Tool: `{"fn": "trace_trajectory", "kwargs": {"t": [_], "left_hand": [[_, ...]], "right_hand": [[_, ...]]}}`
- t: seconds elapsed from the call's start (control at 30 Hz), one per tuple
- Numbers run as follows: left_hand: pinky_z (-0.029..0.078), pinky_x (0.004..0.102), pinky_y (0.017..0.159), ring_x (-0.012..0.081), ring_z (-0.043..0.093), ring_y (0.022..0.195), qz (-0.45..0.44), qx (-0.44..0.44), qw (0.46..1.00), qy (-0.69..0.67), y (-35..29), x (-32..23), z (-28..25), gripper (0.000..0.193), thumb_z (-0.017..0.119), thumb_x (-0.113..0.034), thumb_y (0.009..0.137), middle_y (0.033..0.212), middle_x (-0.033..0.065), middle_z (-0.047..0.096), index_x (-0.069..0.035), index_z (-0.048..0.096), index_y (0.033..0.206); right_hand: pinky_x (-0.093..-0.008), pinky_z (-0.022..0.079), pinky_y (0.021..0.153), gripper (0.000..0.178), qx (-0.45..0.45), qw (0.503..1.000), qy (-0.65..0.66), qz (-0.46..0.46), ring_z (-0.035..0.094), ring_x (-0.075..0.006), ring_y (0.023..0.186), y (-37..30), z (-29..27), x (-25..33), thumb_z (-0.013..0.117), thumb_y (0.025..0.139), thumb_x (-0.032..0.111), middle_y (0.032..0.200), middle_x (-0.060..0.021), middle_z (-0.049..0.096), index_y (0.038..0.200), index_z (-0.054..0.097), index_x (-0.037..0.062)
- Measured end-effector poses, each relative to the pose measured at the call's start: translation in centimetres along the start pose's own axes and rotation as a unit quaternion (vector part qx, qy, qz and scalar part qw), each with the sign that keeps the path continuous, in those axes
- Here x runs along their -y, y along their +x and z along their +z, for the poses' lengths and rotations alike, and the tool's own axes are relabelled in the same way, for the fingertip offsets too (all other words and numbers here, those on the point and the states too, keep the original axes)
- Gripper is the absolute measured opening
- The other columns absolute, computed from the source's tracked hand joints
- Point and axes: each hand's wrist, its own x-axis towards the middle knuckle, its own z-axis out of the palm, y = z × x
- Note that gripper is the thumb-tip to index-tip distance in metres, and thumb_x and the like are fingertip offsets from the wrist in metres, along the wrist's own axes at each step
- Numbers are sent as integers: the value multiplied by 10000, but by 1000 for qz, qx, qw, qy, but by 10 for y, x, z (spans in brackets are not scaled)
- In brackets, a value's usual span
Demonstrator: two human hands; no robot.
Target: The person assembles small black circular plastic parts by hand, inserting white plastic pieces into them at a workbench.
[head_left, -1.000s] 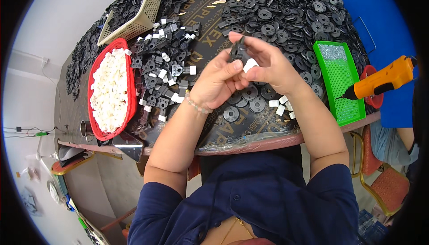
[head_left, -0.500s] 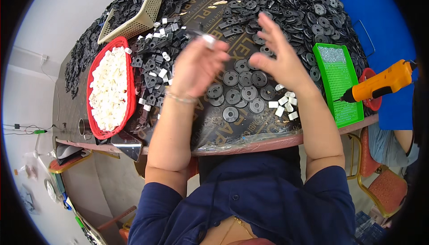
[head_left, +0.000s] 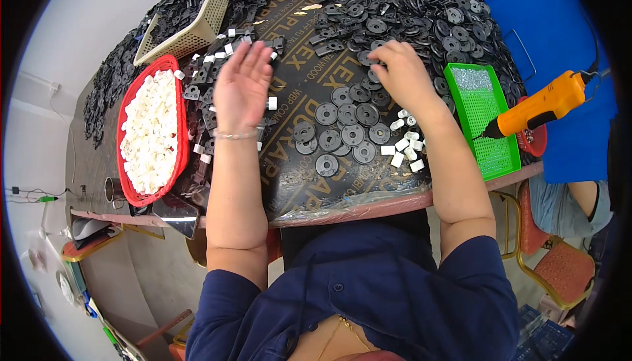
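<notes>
My left hand (head_left: pixel 243 87) is above the left pile of black plastic parts (head_left: pixel 209 118) with white pieces among them. Its fingers are stretched out and nothing shows in the palm. My right hand (head_left: pixel 407 76) reaches to the near edge of the heap of black discs, thumb and fingers bent but apart. A black disc (head_left: pixel 365 58) lies by its fingertips; whether they touch it is unclear. Between my forearms a cluster of round black discs (head_left: pixel 347 114) rests on the dark table. Several white plastic pieces (head_left: pixel 409 147) lie beside my right forearm.
A red basket (head_left: pixel 182 138) of white pieces stands left, with a beige crate (head_left: pixel 209 28) of black parts behind. To the right are a green tray (head_left: pixel 498 168) with small metal pieces, an orange electric screwdriver (head_left: pixel 546 102) and a red bowl (head_left: pixel 538 138). Black parts cover the far table.
My left hand has moved left from the middle; the white-and-black part it held is no longer in it. My right hand has lowered and bent its fingers near the discs. The whole view has shifted slightly.
</notes>
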Motion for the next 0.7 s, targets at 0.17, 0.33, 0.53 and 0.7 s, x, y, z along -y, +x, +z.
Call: {"fn": "trace_trajectory", "kwargs": {"t": [0.17, 0.33, 0.53, 0.7], "left_hand": [[498, 344, 865, 258, 619, 1093, -35, 46, 995, 86, -13, 23, 9, 380, 499, -228, 1013, 1235, 160, 614, 8, 503, 1311], [488, 312, 852, 179, 617, 1071, -46, 71, 980, 183, -6, 34, 2, 296, 549, -196, 994, 1195, 87, 640, -37, 580, 1241], [474, 312, 865, 161, 599, 1083, -41, 27, 983, 180, -4, 33, -8, 296, 571, -191, 985, 1204, 67, 628, -46, 588, 1242], [473, 321, 875, 166, 593, 1089, -70, 64, 981, 168, -9, 42, 3, 317, 568, -193, 987, 1228, 72, 611, -38, 572, 1263]], "right_hand": [[-442, 428, 1024, 265, 57, 988, -78, -122, 556, -311, 1130, 44, 36, 33, 637, 836, 93, 1087, -63, 665, 1095, 692, 84], [-527, 321, 1115, 274, 58, 947, -224, -223, 530, -295, 1185, 75, 67, 17, 553, 873, 86, 1085, -40, 670, 1100, 704, 109], [-407, 512, 863, 312, 13, 995, 68, -71, 612, -334, 998, 94, 52, 12, 597, 748, 26, 1031, -132, 628, 1052, 654, 56], [-422, 476, 920, 315, -27, 995, -46, -83, 588, -333, 1035, 115, 47, -24, 614, 745, 45, 1068, -114, 627, 1052, 675, 74]]}}
